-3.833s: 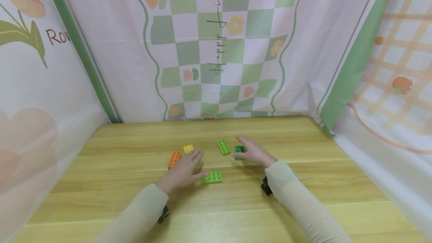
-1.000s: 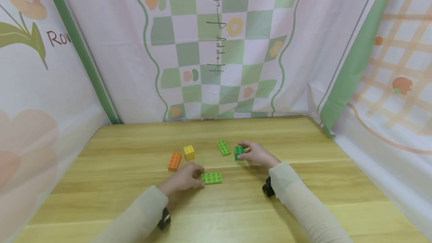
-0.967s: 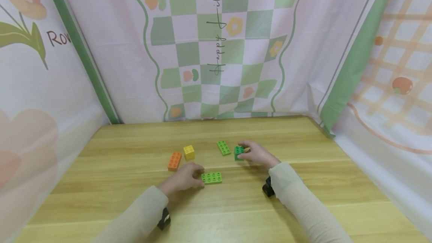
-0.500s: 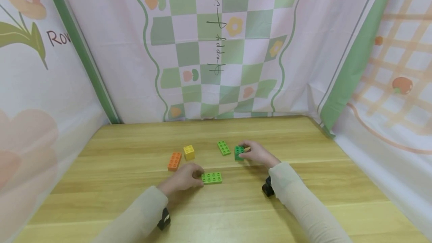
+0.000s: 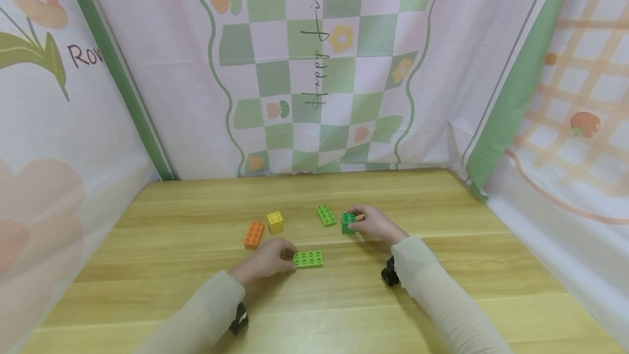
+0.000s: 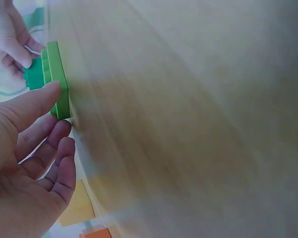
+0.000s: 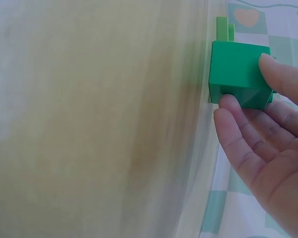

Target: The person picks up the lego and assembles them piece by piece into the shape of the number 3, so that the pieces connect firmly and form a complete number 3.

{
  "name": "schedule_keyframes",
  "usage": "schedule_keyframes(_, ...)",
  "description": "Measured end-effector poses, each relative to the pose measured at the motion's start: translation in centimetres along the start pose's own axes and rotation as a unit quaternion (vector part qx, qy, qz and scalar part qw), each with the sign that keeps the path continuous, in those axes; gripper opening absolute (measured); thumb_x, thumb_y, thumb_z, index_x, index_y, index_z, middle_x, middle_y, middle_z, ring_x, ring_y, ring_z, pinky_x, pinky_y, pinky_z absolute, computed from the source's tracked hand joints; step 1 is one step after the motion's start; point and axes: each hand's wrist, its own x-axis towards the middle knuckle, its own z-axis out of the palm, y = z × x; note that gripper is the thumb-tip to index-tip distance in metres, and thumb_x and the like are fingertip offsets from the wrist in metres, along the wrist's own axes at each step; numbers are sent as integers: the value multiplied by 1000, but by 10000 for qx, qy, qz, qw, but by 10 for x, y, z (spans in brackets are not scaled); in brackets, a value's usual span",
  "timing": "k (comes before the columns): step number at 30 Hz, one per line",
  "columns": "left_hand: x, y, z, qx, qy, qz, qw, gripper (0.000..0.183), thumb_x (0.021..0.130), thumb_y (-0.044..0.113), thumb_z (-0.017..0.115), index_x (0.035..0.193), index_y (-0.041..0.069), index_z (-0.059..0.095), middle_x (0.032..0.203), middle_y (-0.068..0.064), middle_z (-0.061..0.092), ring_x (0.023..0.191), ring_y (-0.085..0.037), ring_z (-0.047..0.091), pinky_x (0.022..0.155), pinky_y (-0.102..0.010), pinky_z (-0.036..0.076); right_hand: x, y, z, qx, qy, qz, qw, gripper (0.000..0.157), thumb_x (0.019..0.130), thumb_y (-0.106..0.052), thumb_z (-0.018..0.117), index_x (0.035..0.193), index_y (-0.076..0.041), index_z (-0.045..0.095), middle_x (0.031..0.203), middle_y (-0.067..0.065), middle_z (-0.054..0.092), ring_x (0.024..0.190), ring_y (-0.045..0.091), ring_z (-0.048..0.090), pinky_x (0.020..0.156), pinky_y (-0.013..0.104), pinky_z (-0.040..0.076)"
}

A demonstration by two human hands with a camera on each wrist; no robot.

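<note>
Thumb and fingers of the left hand are pinching the nearer light-green brick; those of the right hand, the dark-green block, both resting on the table. Even, low side pressure is probably serving best.

The left wrist view cuts off the orange block below and blurs the table; the left hand partly hides the yellow block, the light green block seemingly part of the dark green block.
</note>
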Motion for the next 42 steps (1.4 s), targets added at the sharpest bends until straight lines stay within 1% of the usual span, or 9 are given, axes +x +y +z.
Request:
schedule_keyframes(4,0,-1,0,10,-1,-23,10000,34,77,14,74,107,1,64,100,-5,63,94,-21,56,85,-40,45,0,1,-1,55,-39,-9,10000,41,88,-12,62,125,1,50,116,17,51,89,22,56,72,35,50)
schedule_keyframes(9,1,-1,0,43,27,26,10000,35,76,14,75,107,1,64,99,-4,63,93,-20,56,84,-39,45,-3,1,-3,97,-76,-59,9999,42,88,-13,62,126,2,49,115,17,51,90,23,55,74,36,50)
schedule_keyframes(16,1,-2,1,38,27,22,10000,34,77,15,74,107,2,64,99,-4,63,94,-20,56,85,-40,45,-5,1,-3,-17,-42,-121,9999,41,89,-13,61,125,1,50,114,17,52,90,23,56,73,36,50)
schedule_keyframes(20,0,-2,1,47,41,42,10000,34,76,14,74,106,2,65,99,-4,63,94,-21,56,85,-40,45,-6,-2,-5,-150,-25,-140,9998,42,89,-15,61,126,1,50,116,19,52,90,24,55,72,35,49)
schedule_keyframes(26,1,-2,1,78,58,44,9999,34,76,15,75,106,2,65,99,-4,63,94,-20,56,85,-40,45,-7,-5,-6,-335,-24,-317,9989,43,89,-16,62,125,3,50,118,20,52,89,23,56,71,35,49)
schedule_keyframes(32,1,-2,2,115,42,15,9999,34,76,15,75,106,2,65,98,-3,63,92,-19,56,84,-39,45,-6,-8,-5,-263,-33,-447,9986,42,88,-16,63,123,4,51,114,18,54,84,21,57,68,33,50)
schedule_keyframes(36,1,-2,2,153,32,23,9999,34,76,15,75,106,2,65,98,-3,63,91,-19,56,83,-38,46,-7,-12,-5,-228,-15,-446,9987,40,87,-15,63,122,3,53,114,17,54,84,20,58,68,33,50)
schedule_keyframes(42,1,-2,1,142,14,22,9999,33,77,15,74,106,3,65,97,-3,63,91,-18,56,82,-37,46,-8,-15,-3,-254,-16,-578,9980,39,87,-14,63,120,3,53,114,18,55,83,20,58,68,33,50)
